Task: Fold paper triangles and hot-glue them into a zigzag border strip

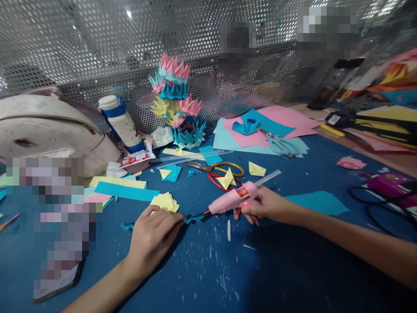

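Note:
A pink glue gun (233,198) with a clear glue stick out of its back is gripped in my right hand (256,206). Its nozzle points left and meets a folded dark blue paper strip (194,218). My left hand (155,230) presses on that strip with its fingers together, and part of the strip is hidden beneath the hand. Just behind my left fingers lies a small stack of yellow paper pieces (165,202). Scissors with yellow and red handles (208,168) rest beyond the glue gun, a folded yellow piece (229,178) on them.
Folded-paper flowers (190,132) stand at the back beside a bottle (121,124) and a pale bag (55,130). Pink and blue sheets (283,117) with light blue scissors (282,144) lie at back right. A purple tool (391,188) with a black cord sits at right.

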Action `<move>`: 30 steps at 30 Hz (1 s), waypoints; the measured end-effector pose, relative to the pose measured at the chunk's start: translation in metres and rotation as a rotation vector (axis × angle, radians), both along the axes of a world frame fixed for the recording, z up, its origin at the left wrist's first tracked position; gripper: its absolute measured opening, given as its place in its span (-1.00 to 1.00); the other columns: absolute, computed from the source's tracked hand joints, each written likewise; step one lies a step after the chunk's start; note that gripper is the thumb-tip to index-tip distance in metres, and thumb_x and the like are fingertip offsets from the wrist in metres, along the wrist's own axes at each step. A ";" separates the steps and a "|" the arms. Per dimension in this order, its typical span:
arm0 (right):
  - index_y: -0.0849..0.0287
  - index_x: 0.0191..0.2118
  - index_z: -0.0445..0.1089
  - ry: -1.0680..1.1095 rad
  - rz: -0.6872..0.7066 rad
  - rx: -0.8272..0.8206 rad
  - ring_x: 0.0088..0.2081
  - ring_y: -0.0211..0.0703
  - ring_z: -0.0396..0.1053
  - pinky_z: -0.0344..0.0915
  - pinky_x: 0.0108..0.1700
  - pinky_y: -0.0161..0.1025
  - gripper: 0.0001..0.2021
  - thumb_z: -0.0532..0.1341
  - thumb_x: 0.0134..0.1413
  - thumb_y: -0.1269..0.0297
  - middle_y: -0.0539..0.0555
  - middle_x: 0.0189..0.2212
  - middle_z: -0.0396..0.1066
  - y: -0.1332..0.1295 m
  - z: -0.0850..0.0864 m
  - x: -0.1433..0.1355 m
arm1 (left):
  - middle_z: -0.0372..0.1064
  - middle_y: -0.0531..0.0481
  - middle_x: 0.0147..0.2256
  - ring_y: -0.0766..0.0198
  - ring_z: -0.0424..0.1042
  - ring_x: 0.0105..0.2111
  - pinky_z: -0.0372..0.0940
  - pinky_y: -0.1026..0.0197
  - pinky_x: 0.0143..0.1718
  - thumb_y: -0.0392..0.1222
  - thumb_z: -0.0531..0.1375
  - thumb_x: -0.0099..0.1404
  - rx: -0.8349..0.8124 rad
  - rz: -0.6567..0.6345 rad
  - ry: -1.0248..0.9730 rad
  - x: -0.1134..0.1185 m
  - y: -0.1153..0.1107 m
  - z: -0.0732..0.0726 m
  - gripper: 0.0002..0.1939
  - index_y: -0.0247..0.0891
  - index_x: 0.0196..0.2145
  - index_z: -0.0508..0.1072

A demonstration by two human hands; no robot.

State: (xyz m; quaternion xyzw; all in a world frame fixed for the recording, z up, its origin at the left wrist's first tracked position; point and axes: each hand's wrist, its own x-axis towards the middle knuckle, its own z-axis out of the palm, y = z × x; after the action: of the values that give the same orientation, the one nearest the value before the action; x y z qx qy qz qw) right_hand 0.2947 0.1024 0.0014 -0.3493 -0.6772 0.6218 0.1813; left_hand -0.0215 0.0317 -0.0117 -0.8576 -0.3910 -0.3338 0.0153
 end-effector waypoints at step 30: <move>0.27 -0.49 0.37 -0.058 -0.007 0.088 -0.64 -0.38 0.23 0.07 -0.63 -0.42 -0.45 0.17 0.16 -0.20 0.04 -0.66 0.34 0.000 -0.003 0.006 | 0.51 0.08 -0.41 0.33 0.40 -0.47 0.21 0.19 -0.23 -0.41 0.22 0.36 0.024 -0.005 -0.046 0.001 0.001 0.003 -0.87 -0.25 -0.18 0.47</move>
State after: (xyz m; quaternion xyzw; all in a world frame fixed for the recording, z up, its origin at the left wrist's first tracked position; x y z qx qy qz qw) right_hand 0.3004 0.1022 -0.0020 -0.3611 -0.7077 0.5804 0.1787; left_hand -0.0206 0.0332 -0.0091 -0.8504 -0.3852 -0.3580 0.0156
